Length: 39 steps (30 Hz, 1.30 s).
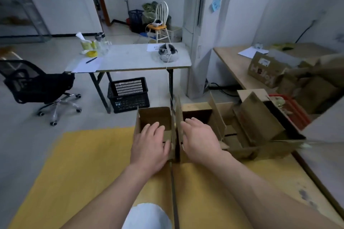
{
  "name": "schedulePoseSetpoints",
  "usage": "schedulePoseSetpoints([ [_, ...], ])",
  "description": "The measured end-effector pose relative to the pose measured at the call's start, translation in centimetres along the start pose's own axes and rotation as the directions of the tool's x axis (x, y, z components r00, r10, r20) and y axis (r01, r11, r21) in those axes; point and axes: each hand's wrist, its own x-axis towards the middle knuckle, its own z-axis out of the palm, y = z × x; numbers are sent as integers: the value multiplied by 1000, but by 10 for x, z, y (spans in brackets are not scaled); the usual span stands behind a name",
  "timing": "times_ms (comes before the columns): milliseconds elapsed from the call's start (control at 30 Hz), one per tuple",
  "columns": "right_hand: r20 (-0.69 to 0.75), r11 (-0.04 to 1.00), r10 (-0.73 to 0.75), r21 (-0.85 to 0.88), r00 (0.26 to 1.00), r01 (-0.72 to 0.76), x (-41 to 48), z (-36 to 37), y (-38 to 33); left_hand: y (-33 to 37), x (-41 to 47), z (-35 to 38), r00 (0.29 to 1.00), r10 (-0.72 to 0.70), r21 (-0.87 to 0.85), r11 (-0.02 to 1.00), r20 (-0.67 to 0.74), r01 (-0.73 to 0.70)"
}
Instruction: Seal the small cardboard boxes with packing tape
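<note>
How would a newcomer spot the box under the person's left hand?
Find the yellow worktop in the foreground. Along its far edge stands a row of open cardboard boxes; yours is the small box under the left hand. It alone ends the row on the left, with floor beyond it.

The boxes (155, 117) are matt brown cardboard — the desk (89, 154) matt yellow; the crate (130, 95) beyond is black latticed plastic.

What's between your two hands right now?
In the head view, upright cardboard flaps stand between the left hand and right hand, where the left box and right box meet.
</note>
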Motion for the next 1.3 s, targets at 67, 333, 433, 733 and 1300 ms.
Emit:
schedulePoseSetpoints([
  [67,-20,999,52,-12,998,-52,-36,-17,20,32,-13,-6,998,62,27,998,-17,-62],
  [333,-163,944,324,-12,932,-330,-225,-96,129,216,-97,-2,928,371,38,928,-14,-371],
  [433,-213,895,434,-13,875,-447,-305,-125,178,301,-131,10,868,496,24,868,-3,-496],
  [733,-270,621,753,-8,600,-784,-522,-178,302,528,-223,58,560,825,-78,565,82,-821],
  [1300,-383,-25,922,76,-53,-997,-756,-217,395,806,-345,150,-111,990,-324,-76,92,-943],
])
